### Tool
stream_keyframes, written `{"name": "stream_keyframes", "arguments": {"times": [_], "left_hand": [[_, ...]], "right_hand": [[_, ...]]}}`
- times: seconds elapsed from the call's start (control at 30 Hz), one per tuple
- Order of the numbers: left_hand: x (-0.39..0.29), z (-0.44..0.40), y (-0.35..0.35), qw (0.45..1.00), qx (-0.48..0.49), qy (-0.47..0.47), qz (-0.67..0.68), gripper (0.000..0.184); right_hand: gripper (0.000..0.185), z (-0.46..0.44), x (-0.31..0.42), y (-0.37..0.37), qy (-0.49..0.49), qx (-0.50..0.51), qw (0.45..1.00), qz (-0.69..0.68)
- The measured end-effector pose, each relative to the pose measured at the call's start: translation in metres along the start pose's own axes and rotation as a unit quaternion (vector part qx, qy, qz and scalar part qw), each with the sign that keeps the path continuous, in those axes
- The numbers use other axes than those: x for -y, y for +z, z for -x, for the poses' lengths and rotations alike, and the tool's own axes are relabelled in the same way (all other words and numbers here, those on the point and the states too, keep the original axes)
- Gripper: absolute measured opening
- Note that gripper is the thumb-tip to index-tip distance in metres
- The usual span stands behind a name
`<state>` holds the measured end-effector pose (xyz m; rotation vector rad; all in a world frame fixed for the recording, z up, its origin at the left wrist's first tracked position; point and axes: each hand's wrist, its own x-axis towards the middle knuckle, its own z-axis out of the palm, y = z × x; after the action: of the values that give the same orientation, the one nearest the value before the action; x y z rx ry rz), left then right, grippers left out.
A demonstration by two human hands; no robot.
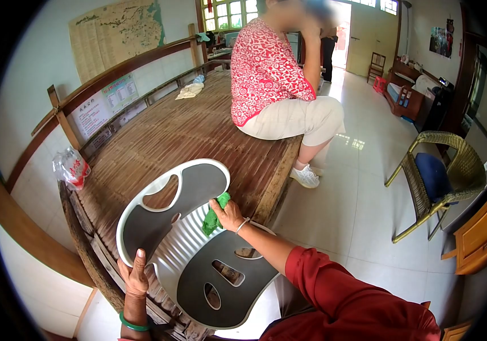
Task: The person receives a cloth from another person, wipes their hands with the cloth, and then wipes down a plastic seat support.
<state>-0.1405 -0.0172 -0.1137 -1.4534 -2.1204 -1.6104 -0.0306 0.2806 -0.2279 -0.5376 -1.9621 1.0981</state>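
A grey-and-white plastic piece with a ribbed white middle and several oval cutouts stands tilted at the near end of the bamboo bed. I cannot tell its exact kind. My left hand, with a green bangle on its wrist, grips its white rim at the left, thumb upward and the other fingers mostly hidden. In my right hand is a bunched green cloth, pressed against the ribbed part near the far right edge.
A person in a red-and-white top sits on the edge of the bamboo bed. A plastic bag rests at the bed's left corner. Pale cloth lies farther back. To the right stands a woven armchair with a blue cushion, beside a wooden cabinet.
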Motion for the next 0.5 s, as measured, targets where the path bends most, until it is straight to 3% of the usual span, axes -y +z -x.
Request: {"name": "stream_keyframes", "arguments": {"times": [0.23,0.33,0.47,0.5], "left_hand": [[0.0,0.001,0.004,0.992,-0.047,0.091,-0.072,0.035],[-0.011,-0.004,0.003,0.999,-0.017,0.032,-0.006,0.035],[-0.001,-0.004,0.0,0.993,0.005,0.096,-0.062,0.034],[-0.006,-0.005,0.001,0.997,-0.001,0.072,-0.041,0.034]], "right_hand": [[0.053,-0.002,-0.009,0.003,0.01,0.016,1.0,0.014],[0.052,-0.001,-0.008,0.004,0.006,0.003,1.0,0.01],[0.052,-0.001,-0.008,0.003,0.018,0.008,1.0,0.003],[0.051,-0.001,-0.008,0.004,0.014,0.006,1.0,0.005]]}}
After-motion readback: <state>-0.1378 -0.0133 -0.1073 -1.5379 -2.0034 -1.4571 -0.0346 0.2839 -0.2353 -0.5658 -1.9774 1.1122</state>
